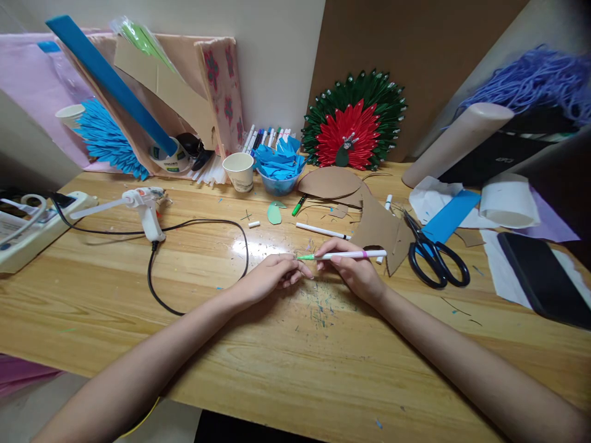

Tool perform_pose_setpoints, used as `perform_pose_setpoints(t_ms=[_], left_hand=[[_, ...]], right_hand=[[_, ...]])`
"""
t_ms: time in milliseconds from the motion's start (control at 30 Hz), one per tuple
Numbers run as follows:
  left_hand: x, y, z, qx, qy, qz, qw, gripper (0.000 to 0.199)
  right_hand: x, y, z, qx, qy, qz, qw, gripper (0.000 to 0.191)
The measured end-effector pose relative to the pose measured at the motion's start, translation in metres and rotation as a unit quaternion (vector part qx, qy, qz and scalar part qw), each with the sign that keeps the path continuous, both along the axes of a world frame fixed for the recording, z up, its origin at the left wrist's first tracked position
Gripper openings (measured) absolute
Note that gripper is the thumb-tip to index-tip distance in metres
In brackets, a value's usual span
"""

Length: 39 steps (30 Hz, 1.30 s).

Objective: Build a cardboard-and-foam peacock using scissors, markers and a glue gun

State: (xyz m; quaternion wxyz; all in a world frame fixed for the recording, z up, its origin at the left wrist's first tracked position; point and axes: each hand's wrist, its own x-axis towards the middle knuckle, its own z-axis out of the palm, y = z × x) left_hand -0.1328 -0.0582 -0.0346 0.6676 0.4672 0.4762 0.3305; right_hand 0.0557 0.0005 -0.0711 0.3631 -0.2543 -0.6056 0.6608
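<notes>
Right fingers point(330, 260) grasping slim white-and-green pen point(353, 254), left fingers point(296, 271) bent, grip seemingly unclear.

White pen point(353, 254), nearly level in right hand point(353, 272), green end leftward.

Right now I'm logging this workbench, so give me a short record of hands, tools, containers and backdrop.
Right hand: holds green-tipped marker
Left hand: fingertips by the marker's green end; anything held is too small to tell
Tools: glue gun at left; black-handled scissors at right
Containers: paper cup beside bowl of blue pieces
Backdrop: green-and-red fan decoration before brown board
</notes>
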Motion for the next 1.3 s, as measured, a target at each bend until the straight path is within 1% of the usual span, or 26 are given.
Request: perform_pose_setpoints(t_ms=[100,167,233,333,467,600,667,733,833,967,1100,1233,1300], left_hand=[[0.0010,0.0005,0.0026,-0.004,-0.002,0.011,1.000,0.030],[0.0013,0.0005,0.0033,-0.007,-0.003,0.013,1.000,0.030],[0.0012,0.0004,0.0035,-0.006,-0.005,0.015,1.000,0.030],[0.0009,0.0005,0.0032,-0.004,-0.007,0.017,1.000,0.030],[0.0002,0.0010,0.0013,-0.012,-0.015,0.020,1.000,0.030],[0.0001,0.0013,0.0003,-0.012,-0.013,0.014,1.000,0.030],[0.0003,0.0012,0.0007,-0.013,-0.011,0.015,1.000,0.030],[0.0004,0.0011,0.0012,-0.013,-0.010,0.015,1.000,0.029],[0.0002,0.0010,0.0014,-0.010,-0.007,0.012,1.000,0.030],[-0.0002,0.0012,0.0005,-0.012,-0.001,0.010,1.000,0.029],[-0.0004,0.0012,-0.0012,-0.009,0.000,-0.001,1.000,0.030],[-0.0008,0.0014,-0.0025,-0.009,-0.002,-0.006,1.000,0.029],[-0.0010,0.0016,-0.0027,-0.008,-0.002,-0.008,1.000,0.029]], right_hand=[[0.0006,-0.0003,-0.0004,0.011,-0.022,0.002,1.000,0.017],[0.0008,-0.0003,-0.0009,0.011,-0.019,-0.011,1.000,0.018],[0.0008,-0.0003,-0.0014,0.010,-0.011,-0.009,1.000,0.019],[0.0004,-0.0003,-0.0015,0.014,-0.025,0.006,1.000,0.018],[0.0004,-0.0004,-0.0003,0.023,-0.022,-0.008,0.999,0.016],[0.0009,-0.0007,0.0004,0.041,-0.028,0.015,0.999,0.017],[0.0010,-0.0009,0.0005,0.044,-0.035,0.003,0.998,0.017],[0.0010,-0.0011,0.0006,0.042,-0.030,-0.009,0.999,0.016],[0.0006,-0.0011,0.0010,0.040,-0.030,0.004,0.999,0.016],[0.0002,-0.0009,0.0015,0.023,-0.027,-0.004,0.999,0.017],[0.0006,-0.0011,0.0015,0.014,-0.037,0.010,0.999,0.018],[0.0005,-0.0011,0.0006,0.013,-0.031,-0.002,0.999,0.017],[0.0003,-0.0010,0.0004,0.009,-0.022,0.002,1.000,0.017]])
